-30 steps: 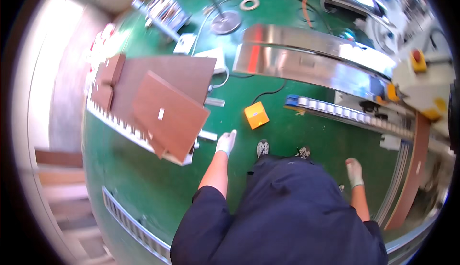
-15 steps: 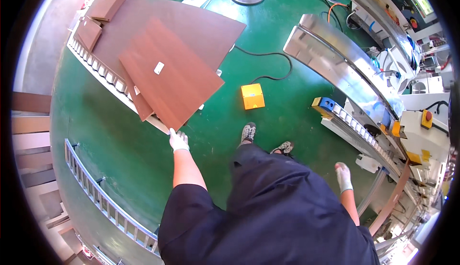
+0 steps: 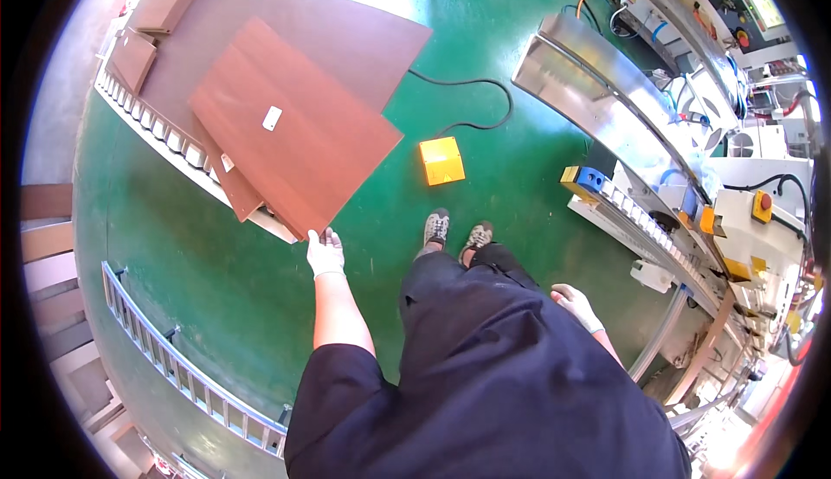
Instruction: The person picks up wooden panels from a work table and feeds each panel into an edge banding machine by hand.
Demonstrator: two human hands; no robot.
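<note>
Left hand (image 3: 325,254) now at reddish-brown panel (image 3: 294,124) corner, roller rack (image 3: 186,146) beneath.

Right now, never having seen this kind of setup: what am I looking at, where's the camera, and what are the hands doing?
There is no robot here. A person wears a wide fisheye camera on the head, looking straight down, so straight edges bend near the rim. You see the dark blue work clothes and two shoes on the green painted floor.

The white-gloved left hand reaches forward, its fingers at the near corner of the reddish-brown flat wooden panel. That panel lies on top of a larger brown board on a roller rack. Whether the hand grips the panel or only touches it, the picture does not settle.

The white-gloved right hand hangs by the person's side, holding nothing.

A small orange-yellow box sits on the floor, with a black cable beyond it. A curved metal conveyor runs along the right.
</note>
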